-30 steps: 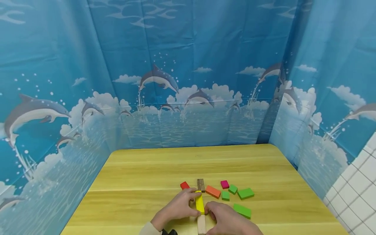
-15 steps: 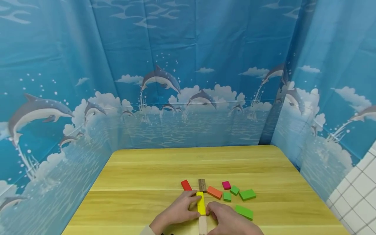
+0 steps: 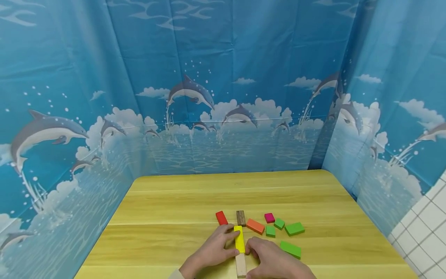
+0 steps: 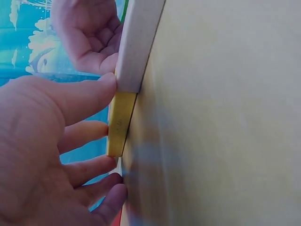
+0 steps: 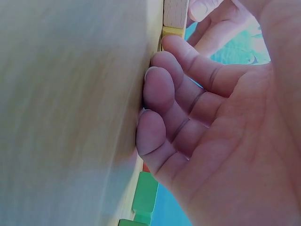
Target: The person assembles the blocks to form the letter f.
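Note:
On the table a yellow block (image 3: 239, 240) and a pale wooden block (image 3: 241, 265) lie end to end in a line pointing away from me. My left hand (image 3: 216, 248) holds the yellow block from the left, a finger over its far part and the thumb by the joint. From the right, my right hand (image 3: 273, 259) has its fingers curled against the joint and its thumb at the pale block's near end. Just beyond the yellow block lies a dark brown block (image 3: 241, 218). The right wrist view shows the curled fingertips (image 5: 159, 89) close to the tabletop.
A red block (image 3: 221, 217) lies beyond my left hand. To the right are an orange block (image 3: 255, 226), a magenta block (image 3: 269, 217), two small green blocks (image 3: 270, 231) and two longer green blocks (image 3: 290, 250). A dolphin-print curtain (image 3: 195, 151) surrounds the table (image 3: 167, 217).
The head view has shifted slightly. My left hand has drawn a little off the red block, which shows more. Both hands otherwise stay at the yellow and pale blocks.

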Tool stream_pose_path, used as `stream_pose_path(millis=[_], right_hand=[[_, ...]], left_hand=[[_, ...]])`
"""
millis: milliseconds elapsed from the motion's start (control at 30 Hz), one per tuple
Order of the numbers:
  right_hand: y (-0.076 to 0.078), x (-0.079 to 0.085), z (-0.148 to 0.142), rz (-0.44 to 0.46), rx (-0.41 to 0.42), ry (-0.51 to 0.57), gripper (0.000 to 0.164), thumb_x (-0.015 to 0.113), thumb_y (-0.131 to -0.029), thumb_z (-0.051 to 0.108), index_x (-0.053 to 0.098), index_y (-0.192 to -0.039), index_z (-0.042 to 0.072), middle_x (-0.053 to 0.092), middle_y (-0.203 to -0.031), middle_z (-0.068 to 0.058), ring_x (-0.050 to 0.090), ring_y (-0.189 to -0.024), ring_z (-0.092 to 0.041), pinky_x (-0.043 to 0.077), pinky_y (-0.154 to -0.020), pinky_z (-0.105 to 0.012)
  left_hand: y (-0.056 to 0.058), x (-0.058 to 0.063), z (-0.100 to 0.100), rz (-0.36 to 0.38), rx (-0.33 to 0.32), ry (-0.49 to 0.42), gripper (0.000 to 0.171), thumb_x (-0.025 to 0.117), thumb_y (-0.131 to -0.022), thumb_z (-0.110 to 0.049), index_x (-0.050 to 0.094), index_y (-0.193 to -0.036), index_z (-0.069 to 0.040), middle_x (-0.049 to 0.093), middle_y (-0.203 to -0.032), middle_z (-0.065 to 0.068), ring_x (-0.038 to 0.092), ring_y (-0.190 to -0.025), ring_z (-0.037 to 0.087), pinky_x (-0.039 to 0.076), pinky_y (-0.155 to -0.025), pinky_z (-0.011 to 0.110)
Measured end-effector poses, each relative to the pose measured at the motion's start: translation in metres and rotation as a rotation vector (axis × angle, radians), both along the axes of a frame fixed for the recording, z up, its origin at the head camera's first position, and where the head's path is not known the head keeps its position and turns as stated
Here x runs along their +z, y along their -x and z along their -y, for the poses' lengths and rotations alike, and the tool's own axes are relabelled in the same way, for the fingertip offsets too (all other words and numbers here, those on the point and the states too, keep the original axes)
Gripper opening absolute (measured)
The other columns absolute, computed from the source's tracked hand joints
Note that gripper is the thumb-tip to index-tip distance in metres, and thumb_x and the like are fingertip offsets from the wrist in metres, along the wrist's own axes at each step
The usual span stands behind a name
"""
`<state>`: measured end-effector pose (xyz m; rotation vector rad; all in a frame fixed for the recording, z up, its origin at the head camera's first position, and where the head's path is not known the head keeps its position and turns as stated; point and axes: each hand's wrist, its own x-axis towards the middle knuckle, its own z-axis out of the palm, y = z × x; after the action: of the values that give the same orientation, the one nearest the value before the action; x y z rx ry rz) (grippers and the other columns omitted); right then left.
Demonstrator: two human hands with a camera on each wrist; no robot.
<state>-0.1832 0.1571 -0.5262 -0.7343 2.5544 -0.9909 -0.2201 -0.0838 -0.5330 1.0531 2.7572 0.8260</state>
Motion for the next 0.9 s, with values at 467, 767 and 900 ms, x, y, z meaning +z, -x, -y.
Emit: stream_pose_path(millis=[467, 767, 900], right_hand=[[-0.002, -0.002, -0.002, -0.018, 0.013, 0.017, 0.046, 0.084, -0.076, 0.053, 0.06, -0.103, 0.025, 0.05, -0.077, 0.009, 0.045, -0.063, -0.006, 0.037, -0.057, -0.025], [-0.001, 0.001, -0.01, -0.058, 0.036, 0.06, 0.049, 0.085, -0.076, 0.051, 0.06, -0.107, 0.022, 0.055, -0.084, 0.008, 0.049, -0.071, -0.005, 0.043, -0.061, -0.024], [0.002, 0.007, -0.015, -0.031, 0.066, 0.081, 0.047, 0.083, -0.08, 0.047, 0.061, -0.111, 0.02, 0.059, -0.09, 0.006, 0.053, -0.075, -0.007, 0.046, -0.065, -0.024]], left_hand=[[-0.002, -0.005, -0.002, -0.013, 0.034, -0.017, 0.06, 0.072, -0.093, -0.041, 0.058, -0.144, -0.014, 0.042, -0.154, 0.009, 0.038, -0.141, 0.026, 0.038, -0.11, 0.049], [-0.003, -0.006, -0.003, -0.003, 0.047, -0.007, 0.06, 0.068, -0.094, -0.046, 0.055, -0.147, -0.02, 0.039, -0.157, 0.007, 0.037, -0.143, 0.027, 0.038, -0.109, 0.055], [-0.004, -0.006, -0.002, 0.009, 0.054, -0.007, 0.059, 0.068, -0.095, -0.047, 0.055, -0.146, -0.021, 0.039, -0.157, 0.008, 0.037, -0.143, 0.028, 0.037, -0.109, 0.057]])
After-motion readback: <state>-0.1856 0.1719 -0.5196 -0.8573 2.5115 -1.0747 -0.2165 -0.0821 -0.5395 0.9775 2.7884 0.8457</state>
